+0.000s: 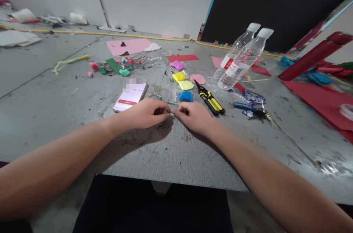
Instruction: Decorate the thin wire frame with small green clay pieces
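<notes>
Above the grey table, my left hand (150, 113) and my right hand (195, 116) meet fingertip to fingertip. Both are closed in a pinch. Tiny green bits (173, 119) show at the fingertips, but what the fingers hold is too small to make out. Just beyond my right hand lies a blue clay packet (185, 96), with pale yellow (186, 85), yellow (179, 76) and purple (177, 65) packets behind it. A phone (129, 97) with a lit screen rests beside my left wrist. Yellow-black snips (209, 99) lie to the right of my right hand.
Two clear plastic bottles (239, 64) stand at the back right. Blue-handled pliers (248, 108) and a thin stick lie nearer. Red paper (322, 104) covers the right side. Colourful pompoms and scraps (124, 67) lie behind the phone, near pink paper (129, 46).
</notes>
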A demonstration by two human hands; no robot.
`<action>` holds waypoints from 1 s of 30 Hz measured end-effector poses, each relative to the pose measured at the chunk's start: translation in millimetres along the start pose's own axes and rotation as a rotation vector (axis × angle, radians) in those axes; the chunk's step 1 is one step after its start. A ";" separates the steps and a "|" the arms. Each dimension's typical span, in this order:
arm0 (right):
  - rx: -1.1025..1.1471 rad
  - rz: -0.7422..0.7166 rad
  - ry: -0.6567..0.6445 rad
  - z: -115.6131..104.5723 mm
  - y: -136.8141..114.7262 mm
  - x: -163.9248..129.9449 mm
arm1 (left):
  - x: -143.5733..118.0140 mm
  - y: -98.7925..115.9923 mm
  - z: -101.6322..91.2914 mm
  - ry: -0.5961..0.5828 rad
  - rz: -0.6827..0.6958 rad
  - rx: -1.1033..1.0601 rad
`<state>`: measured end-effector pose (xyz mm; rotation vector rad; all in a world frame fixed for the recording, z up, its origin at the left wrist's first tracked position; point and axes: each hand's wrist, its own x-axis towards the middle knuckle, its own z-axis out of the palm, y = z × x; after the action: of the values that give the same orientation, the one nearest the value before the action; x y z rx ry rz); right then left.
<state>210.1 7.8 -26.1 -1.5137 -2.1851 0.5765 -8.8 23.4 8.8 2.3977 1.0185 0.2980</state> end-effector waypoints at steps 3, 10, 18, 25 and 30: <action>-0.037 0.052 -0.014 0.4 -4.1 2.7 | 0.6 -0.2 0.0 0.004 -0.030 -0.006; -0.072 -0.096 -0.064 -1.6 -4.3 -3.3 | 1.0 -1.6 1.2 0.048 -0.038 0.001; -0.084 -0.029 -0.064 -1.3 -5.5 -0.9 | 0.8 0.1 0.3 0.030 -0.033 0.007; -0.075 -0.059 -0.065 -2.0 -3.4 -2.8 | 1.3 -0.9 1.1 0.021 -0.032 0.000; -0.045 -0.105 -0.111 -5.7 -5.2 -3.2 | 0.9 0.7 -0.1 0.017 -0.044 0.008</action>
<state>210.2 3.6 -18.8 -1.4098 -2.3601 0.5930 -7.7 23.7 9.3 2.3804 1.0805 0.2999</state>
